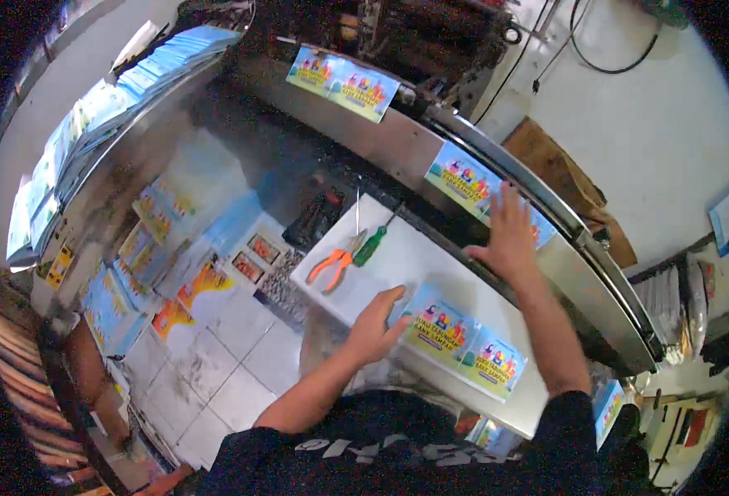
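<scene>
My right hand reaches over a colourful printed sheet on the metal conveyor-like ledge. Its fingers are spread and overlap the sheet's right half; whether they touch it I cannot tell. My left hand is at the left edge of a stack of matching printed sheets, thumb and fingers apart. That stack lies on a white board, each sheet bearing two cartoon panels side by side. Beyond my left hand, orange-handled pliers and a green-handled screwdriver rest on the same board.
Another printed sheet lies farther up the metal ledge. Stacks of blue-edged paper fill a shelf at the far left. More printed stacks stand on the tiled floor. Brown cardboard leans behind the ledge.
</scene>
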Available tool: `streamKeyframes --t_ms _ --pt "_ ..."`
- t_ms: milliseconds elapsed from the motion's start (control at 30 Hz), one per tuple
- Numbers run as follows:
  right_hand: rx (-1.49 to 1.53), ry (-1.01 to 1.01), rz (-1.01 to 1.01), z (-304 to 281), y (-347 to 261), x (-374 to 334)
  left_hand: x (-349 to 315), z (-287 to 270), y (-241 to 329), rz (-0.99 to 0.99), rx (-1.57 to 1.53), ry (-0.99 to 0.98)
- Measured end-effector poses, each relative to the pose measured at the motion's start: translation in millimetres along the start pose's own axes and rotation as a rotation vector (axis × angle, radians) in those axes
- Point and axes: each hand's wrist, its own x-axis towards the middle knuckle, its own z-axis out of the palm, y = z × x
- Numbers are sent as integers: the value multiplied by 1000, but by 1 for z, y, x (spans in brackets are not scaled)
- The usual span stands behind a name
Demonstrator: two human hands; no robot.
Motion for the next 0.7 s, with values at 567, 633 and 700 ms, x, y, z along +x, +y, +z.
streamKeyframes --t_ms 567,633,700 --pt "1 221 36 -12 57 47 0 1 6 24 124 -35" --pt "-21 93 144 -33 74 59 2 0 9 49 132 -31" --pt "5 228 123 -50 101 64 0 -1 10 3 147 -23"
